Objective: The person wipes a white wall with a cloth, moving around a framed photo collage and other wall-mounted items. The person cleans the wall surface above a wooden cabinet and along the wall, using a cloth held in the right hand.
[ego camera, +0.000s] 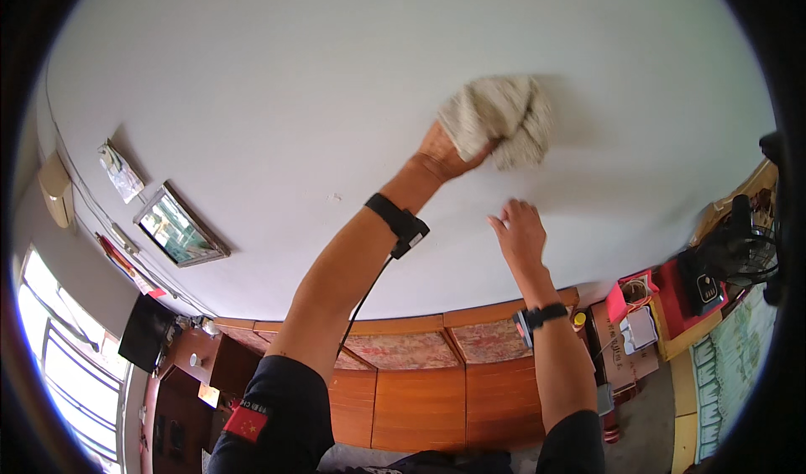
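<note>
My left hand [450, 149] is raised against the white wall [352, 96] and presses a bunched, light grey-beige cloth [504, 118] to it; the cloth covers most of the fingers. Lower and to the right, my right hand [521, 222] is held up near the wall with its fingers curled and the thumb out to the side. Nothing shows in it. A black strap with a small device [400, 225] and a cable is around the left forearm. Another strapped device [538, 320] sits on the right wrist.
Below runs a wooden bench with patterned back panels [403, 351]. A framed picture [181, 227] and a small hanging bag [121, 172] are on the wall at left, near cables and a television [146, 332]. At right stand a black fan [749, 247] and boxes.
</note>
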Motion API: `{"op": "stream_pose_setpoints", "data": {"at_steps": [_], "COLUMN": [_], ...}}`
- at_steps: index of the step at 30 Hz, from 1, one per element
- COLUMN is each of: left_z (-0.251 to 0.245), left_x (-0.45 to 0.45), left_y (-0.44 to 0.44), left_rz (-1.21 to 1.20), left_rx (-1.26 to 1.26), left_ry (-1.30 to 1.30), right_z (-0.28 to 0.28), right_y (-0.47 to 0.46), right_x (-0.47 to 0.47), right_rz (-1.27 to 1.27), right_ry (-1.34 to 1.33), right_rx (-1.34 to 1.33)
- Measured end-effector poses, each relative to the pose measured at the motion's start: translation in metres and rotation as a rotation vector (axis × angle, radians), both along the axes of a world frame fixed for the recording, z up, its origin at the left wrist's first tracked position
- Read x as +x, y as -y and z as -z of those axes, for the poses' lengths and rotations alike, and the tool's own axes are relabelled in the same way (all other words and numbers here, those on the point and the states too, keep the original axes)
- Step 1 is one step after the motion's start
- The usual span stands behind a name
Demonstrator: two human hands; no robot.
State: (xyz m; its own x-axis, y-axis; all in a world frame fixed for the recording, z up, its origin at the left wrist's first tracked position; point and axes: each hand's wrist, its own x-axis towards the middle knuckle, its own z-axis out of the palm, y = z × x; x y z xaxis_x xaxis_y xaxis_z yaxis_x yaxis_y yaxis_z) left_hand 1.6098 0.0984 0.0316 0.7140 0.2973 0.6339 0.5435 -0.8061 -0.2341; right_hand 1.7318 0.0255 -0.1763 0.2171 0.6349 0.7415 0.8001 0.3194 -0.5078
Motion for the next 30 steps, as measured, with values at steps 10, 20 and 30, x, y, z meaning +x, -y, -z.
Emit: {"op": "stream_pose_setpoints", "data": {"at_steps": [10,20,30], "left_z": [-0.006,0.039,0.051], "left_x": [-0.125,-0.094,-0.281], "left_y": [-0.018,0.021,0.041], "left_rz": [-0.156,0.323,-0.086], "left_rx": [0.483,-0.617,0.392], "left_ry": [0.175,0.440,0.241], "right_z": [0.171,-0.101,-0.129], "right_y": [0.173,0.058,0.005], "right_x": [-0.001,-0.073,-0.089], "right_rz": [0.157,-0.073,0.253], "right_ry": [-0.151,0.056,0.048], "right_rx": [-0.472,0.300,0.232]}}
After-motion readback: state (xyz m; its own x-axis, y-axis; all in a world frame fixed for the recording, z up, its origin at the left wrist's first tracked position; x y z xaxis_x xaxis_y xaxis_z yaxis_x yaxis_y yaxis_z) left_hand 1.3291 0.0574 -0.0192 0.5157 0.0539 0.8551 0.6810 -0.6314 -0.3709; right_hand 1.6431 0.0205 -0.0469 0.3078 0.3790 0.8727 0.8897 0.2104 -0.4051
